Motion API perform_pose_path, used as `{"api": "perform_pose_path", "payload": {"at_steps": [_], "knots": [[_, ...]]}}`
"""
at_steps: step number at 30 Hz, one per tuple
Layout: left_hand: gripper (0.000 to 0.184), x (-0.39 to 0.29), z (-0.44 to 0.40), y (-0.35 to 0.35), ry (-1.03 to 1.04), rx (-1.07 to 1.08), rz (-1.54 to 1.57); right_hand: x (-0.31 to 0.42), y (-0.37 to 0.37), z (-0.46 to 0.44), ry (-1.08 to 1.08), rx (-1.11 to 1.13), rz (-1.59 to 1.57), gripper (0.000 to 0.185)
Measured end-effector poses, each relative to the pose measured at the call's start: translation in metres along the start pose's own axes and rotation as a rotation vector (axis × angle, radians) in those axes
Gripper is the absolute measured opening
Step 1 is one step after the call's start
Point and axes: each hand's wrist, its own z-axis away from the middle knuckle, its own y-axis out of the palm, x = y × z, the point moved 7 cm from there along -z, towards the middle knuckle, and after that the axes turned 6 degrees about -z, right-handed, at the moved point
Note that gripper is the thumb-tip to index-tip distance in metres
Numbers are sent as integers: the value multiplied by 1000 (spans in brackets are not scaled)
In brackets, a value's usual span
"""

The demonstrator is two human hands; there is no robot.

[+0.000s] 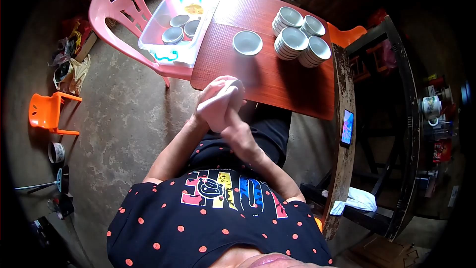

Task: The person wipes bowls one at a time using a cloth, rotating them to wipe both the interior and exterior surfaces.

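Observation:
My left hand (209, 93) is wrapped around a small bowl (235, 86), held up in front of the table's near edge. A pale cloth (216, 111) drapes over the bowl and hangs below it. My right hand (240, 138) is closed on the cloth, pressing it against the bowl; it is slightly blurred, and its fingertips are hidden by the cloth. A single white bowl (247, 44) stands upright on the red-brown table (223, 72). Several stacks of similar bowls (291, 40) stand at the table's right.
A clear plastic bin (144, 45) with several bowls inside rests on a pink chair (101, 12) at the left. On the right, a worn wooden bench (342, 169) carries a phone (347, 127). A white cloth (361, 199) lies lower down. A small orange chair (43, 112) stands far left.

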Motion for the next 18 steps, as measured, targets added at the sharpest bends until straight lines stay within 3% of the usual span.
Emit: {"api": "perform_pose_path", "payload": {"at_steps": [1, 3, 5, 9, 11, 13, 14, 17, 18], "knots": [[44, -8, 5, 8, 30, 67, -75, 3, 1, 2, -188, 5, 485, 81], [45, -12, 6, -4, -110, -111, -106, 4, 6, -1, -323, 87, 1031, 76], [42, -14, 6, -1, -103, -86, -170, -3, 3, -3, -336, 47, 1255, 72], [36, -1, 6, 4, -225, -28, -91, 3, 4, 5, -360, 87, 1022, 72], [36, 13, 2, -17, -272, -70, 19, -5, 3, 3, -348, 175, 1056, 74], [36, 9, 3, -14, -240, -58, 48, -2, 0, -2, -395, 111, 1264, 72], [37, 3, 0, -5, -182, 22, 27, -3, -2, -4, -346, 125, 1196, 70], [29, -10, 7, 0, -147, -89, -81, 8, 3, 4, -404, 52, 1100, 71], [31, -7, 3, 0, -148, -11, -59, 12, -1, 2, -407, 46, 853, 70]]}}
